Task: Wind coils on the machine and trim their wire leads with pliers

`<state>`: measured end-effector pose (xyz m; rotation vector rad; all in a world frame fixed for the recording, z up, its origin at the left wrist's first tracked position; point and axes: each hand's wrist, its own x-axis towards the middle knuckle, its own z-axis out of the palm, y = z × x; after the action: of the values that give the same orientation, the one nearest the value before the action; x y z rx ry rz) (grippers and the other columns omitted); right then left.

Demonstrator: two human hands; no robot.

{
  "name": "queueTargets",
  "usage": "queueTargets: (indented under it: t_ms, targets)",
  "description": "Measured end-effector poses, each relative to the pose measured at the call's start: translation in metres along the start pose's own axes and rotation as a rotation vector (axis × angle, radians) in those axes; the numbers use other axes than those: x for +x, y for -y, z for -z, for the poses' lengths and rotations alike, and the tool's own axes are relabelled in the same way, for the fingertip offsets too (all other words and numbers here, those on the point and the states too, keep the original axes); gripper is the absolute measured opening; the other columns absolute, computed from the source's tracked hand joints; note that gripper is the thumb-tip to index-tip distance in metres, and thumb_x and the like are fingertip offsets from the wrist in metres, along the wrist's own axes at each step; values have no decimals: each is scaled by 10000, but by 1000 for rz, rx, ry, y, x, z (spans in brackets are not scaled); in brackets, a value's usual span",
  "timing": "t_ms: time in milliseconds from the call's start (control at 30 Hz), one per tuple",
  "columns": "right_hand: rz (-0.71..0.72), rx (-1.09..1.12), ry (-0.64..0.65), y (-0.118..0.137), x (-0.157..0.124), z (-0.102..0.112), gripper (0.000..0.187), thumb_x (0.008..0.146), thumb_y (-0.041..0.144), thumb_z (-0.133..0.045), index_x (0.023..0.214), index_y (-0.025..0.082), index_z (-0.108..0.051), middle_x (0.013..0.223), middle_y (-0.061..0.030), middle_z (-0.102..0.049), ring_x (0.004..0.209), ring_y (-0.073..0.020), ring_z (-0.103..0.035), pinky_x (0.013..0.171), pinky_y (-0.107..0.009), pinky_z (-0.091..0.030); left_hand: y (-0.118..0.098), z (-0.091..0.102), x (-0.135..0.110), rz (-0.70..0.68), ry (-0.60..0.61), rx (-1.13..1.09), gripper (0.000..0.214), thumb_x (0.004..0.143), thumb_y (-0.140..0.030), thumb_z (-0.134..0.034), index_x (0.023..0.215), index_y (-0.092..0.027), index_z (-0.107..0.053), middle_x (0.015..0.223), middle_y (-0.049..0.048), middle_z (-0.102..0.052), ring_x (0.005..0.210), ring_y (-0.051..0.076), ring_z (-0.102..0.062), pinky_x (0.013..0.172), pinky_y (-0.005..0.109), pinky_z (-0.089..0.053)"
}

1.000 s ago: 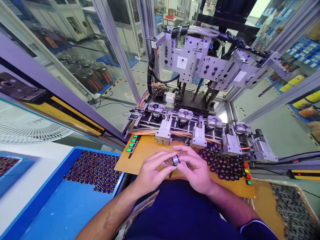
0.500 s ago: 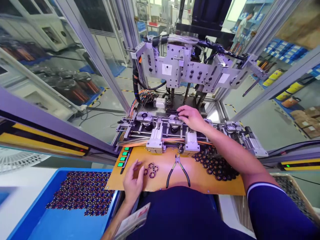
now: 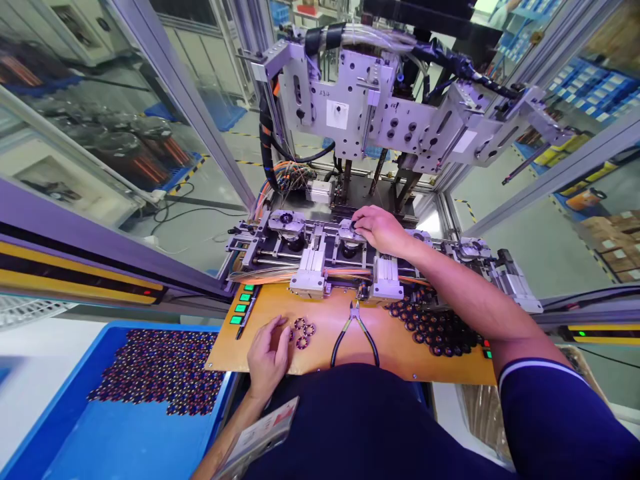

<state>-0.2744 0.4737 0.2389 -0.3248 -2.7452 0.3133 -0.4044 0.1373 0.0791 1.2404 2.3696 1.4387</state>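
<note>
My right hand reaches over the middle clamping fixture of the machine. Its thumb and fingers pinch a small black ring-shaped part at the top of this fixture, partly covered by the fingertips. My left hand rests on the orange board with fingers loosely curved and thumb apart. Beside its thumb lie several ring-shaped parts with copper-coloured windings. On the left, another fixture carries a black ring.
Diagonal cutters lie open on the orange board. Several black rings are heaped under my right forearm. A blue tray at left holds rows of wound rings. Above the fixtures hangs a metal machine head. Green buttons line the board's left.
The camera view has tilted downward a little. My right hand stays at the middle fixture with its fingers drawn closer together. My left hand remains beside the wound rings.
</note>
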Motion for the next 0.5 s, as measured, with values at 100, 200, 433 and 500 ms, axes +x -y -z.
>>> queueTargets:
  t_ms: [100, 200, 433, 500]
  targets:
    - [-12, -44, 36, 4, 2, 1, 209, 892, 129, -536, 861, 115, -741, 1062, -114, -667, 925, -233, -577, 847, -374, -470, -1, 1, 0, -18, 1, 8, 292, 910, -348, -570, 1108, -146, -640, 1017, 122, -742, 942, 235, -706, 897, 417, -557]
    - [-13, -82, 69, 9, -1, 6, 250, 914, 130, -494, 947, 116, -742, 1129, -117, -663, 987, -242, -584, 874, -379, -476, -1, 0, 1, -29, -7, 14, 276, 908, -346, -573, 1084, -148, -650, 1009, 117, -742, 938, 234, -704, 894, 407, -555]
    - [8, -144, 153, 14, -24, 14, 479, 802, -36, -444, 1207, 103, -661, 1346, -138, -589, 1296, -308, -485, 994, -490, -445, 0, -1, 1, -43, -23, 14, 277, 902, -352, -581, 1055, -138, -664, 986, 120, -745, 928, 232, -698, 885, 392, -551]
    - [23, -147, 162, 15, -26, 11, 484, 782, -45, -455, 1192, 96, -669, 1337, -140, -598, 1301, -303, -492, 1001, -488, -451, -1, 0, 2, -52, -24, 17, 272, 902, -360, -577, 1036, -142, -671, 972, 115, -747, 920, 231, -698, 874, 387, -553]
